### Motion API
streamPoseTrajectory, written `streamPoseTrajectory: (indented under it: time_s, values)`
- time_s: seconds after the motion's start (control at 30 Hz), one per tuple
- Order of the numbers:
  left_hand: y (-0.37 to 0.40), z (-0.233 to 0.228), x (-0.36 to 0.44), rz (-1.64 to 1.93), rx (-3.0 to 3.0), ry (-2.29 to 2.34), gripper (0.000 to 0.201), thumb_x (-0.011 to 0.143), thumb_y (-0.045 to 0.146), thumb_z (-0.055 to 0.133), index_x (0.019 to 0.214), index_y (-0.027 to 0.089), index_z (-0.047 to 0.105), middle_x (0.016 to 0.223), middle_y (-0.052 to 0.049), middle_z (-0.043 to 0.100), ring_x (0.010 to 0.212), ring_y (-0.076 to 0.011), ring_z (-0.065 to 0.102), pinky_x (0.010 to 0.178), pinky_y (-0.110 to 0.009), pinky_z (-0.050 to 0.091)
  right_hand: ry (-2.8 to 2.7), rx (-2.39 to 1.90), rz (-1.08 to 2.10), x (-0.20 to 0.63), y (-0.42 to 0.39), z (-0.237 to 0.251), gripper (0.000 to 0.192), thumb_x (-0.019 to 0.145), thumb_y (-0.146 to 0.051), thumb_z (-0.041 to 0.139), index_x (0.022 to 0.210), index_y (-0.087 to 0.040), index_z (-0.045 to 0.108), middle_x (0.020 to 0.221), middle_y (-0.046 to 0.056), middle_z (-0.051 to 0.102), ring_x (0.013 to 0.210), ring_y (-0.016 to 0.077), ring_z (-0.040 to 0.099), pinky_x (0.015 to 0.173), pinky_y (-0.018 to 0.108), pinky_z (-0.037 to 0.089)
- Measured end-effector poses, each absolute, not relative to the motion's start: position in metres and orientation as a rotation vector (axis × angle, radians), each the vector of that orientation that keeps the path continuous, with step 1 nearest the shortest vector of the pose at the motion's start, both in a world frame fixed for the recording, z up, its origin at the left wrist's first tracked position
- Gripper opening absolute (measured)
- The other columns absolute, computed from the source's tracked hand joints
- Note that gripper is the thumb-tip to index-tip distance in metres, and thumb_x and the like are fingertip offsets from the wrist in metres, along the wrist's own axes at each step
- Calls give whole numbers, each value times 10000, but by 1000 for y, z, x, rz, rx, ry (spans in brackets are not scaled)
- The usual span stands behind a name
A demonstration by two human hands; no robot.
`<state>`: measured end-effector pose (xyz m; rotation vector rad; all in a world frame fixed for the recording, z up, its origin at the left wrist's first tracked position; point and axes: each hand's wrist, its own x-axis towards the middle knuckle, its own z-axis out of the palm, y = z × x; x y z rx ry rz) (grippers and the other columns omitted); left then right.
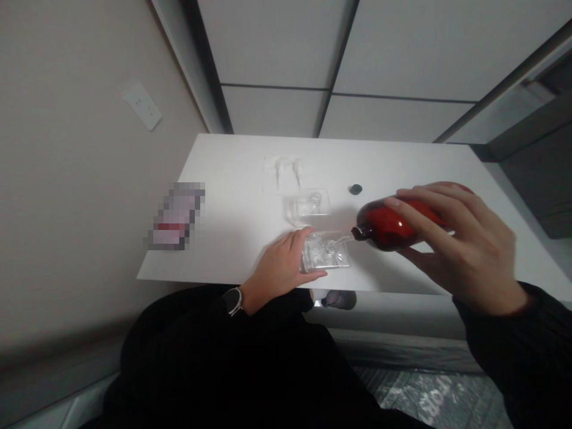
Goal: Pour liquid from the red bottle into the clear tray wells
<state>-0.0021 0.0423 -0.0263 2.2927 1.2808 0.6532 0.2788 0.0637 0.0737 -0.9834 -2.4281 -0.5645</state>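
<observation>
the red bottle [393,225] lies tipped almost flat over the white bench [232,179], its open mouth pointing to 9 o'clock and sitting just above the clear plastic container [325,253]. a thin clear stream seems to run from the mouth into it, so the step in hand looks like pouring. the bottle is glossy, dark red and rounded, with a narrow dark neck. the right hand [460,244] holds it from above and behind, fingers [424,199] wrapped over the body. the left hand [281,269] steadies the container at its 9 o'clock side, thumb and fingers pinching its edge. the next move likely calls for a steady tilt, the mouth kept over the opening.

at 12 o'clock from the container sits a 2nd clear container [310,205], and beyond it a clear packet with 2 small funnels [286,170]. a small dark cap [356,189] lies at 1 o'clock. a wristwatch [232,300] is on the left wrist.
</observation>
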Motion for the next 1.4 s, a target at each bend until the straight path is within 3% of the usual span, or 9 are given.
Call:
streamPoseTrajectory:
  time_s: [0.57,0.97,1.1,1.27,1.4]
  values:
    - [43,-27,-4,637,2284,1275,807,846,470,870,1437,180,404,1360,-171,669,1225,-362,693,1014,-506,583,-2416,-1049,-548,279,63,78,957,942,-187,740,1682,-479,208,1367,64,692,1185,383,690,988,593,615]
    - [43,-28,-5,644,2257,1277,785,855,473,857,1442,228,398,1357,-146,666,1225,-358,691,1006,-514,579,-2413,-1000,-586,279,62,83,949,936,-207,764,1685,-450,235,1380,92,710,1156,395,718,958,621,632]
    - [43,-29,-5,650,2260,1278,769,864,467,848,1444,220,407,1352,-147,667,1222,-354,690,1007,-511,576,-2414,-1086,-522,279,60,84,958,947,-163,731,1675,-502,208,1462,50,673,1253,403,679,1038,625,597]
    - [42,-30,-5,651,2265,1276,779,860,466,853,1444,210,406,1354,-151,665,1220,-353,688,1013,-509,573,-2406,-951,-647,281,64,85,947,894,-155,797,1683,-358,312,1357,157,725,1148,426,724,954,619,632]
    - [41,-30,-5,650,2271,1282,778,859,466,855,1439,220,398,1348,-145,668,1214,-353,690,1005,-503,574,-2402,-872,-728,281,68,86,950,870,-158,823,1676,-311,343,1293,178,752,1084,409,742,896,599,648]
